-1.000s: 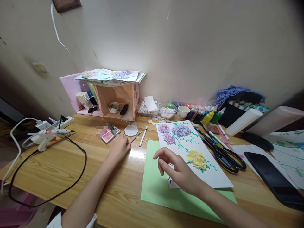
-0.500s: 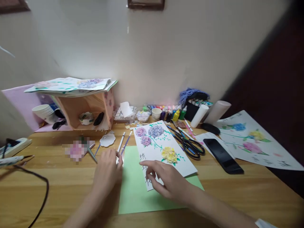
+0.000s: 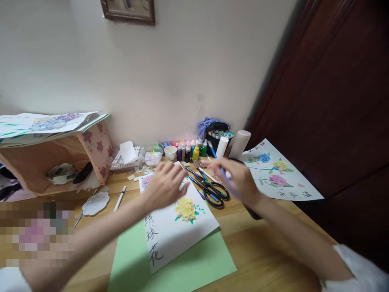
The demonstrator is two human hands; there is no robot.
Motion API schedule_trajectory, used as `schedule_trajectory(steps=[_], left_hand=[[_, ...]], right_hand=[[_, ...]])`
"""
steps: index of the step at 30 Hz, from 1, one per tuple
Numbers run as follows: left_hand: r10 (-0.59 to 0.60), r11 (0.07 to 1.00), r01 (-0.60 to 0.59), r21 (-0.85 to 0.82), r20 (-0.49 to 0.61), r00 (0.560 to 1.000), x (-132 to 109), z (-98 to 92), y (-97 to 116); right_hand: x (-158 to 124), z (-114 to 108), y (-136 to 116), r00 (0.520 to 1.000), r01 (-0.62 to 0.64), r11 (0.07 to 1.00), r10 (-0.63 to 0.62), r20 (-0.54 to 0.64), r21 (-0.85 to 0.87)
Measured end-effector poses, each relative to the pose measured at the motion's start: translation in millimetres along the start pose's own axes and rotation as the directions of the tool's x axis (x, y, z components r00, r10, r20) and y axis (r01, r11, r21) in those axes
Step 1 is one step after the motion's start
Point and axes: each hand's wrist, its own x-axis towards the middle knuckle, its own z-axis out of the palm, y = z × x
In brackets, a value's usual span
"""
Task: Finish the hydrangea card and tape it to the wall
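Note:
My right hand [image 3: 240,178] is closed around a slim paintbrush [image 3: 226,174] with a blue-purple handle, held slantwise above the table's right side. My left hand [image 3: 167,184] hovers over the white flower picture [image 3: 176,243], fingers loosely apart and nothing seen in them. It hides most of the purple blooms; the yellow flower [image 3: 186,209] and black written characters show. Under the picture lies a light green sheet [image 3: 127,255]. Black-handled scissors [image 3: 212,192] rest between my hands, with pens about them. A white pen [image 3: 120,198] lies left of the picture.
Paint bottles [image 3: 196,151], a paper cup [image 3: 170,153] and a marker tray [image 3: 126,159] line the wall. Left stands an open box [image 3: 97,150] with papers on top. A white palette [image 3: 95,203] lies before it. Another flower picture [image 3: 291,188] lies at right.
The view has swung right. My right hand has risen off the picture and now holds a paintbrush. My left hand has moved from beside the pens to above the picture.

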Motion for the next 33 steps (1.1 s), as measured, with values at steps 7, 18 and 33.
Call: schedule_trajectory(steps=[7, 18, 33], left_hand=[[-0.386, 0.92, 0.388, 0.056, -0.035, 0.922, 123.7, 40.4, -115.2], [-0.442, 0.889, 0.455, 0.053, 0.354, 0.824, 140.2, 116.6, -130.8], [-0.511, 0.854, 0.509, 0.107, 0.354, 0.783, 163.2, 128.8, -129.8]], right_hand=[[175.3, -34.6, 58.7, 0.934, 0.339, 0.859, -0.355, 0.031, -0.383], [157.6, 36.8, 96.8, 0.947, 0.247, 0.964, -0.219, -0.237, 0.099], [128.0, 77.4, 129.2, 0.946, 0.324, 0.916, -0.309, 0.099, -0.238]])
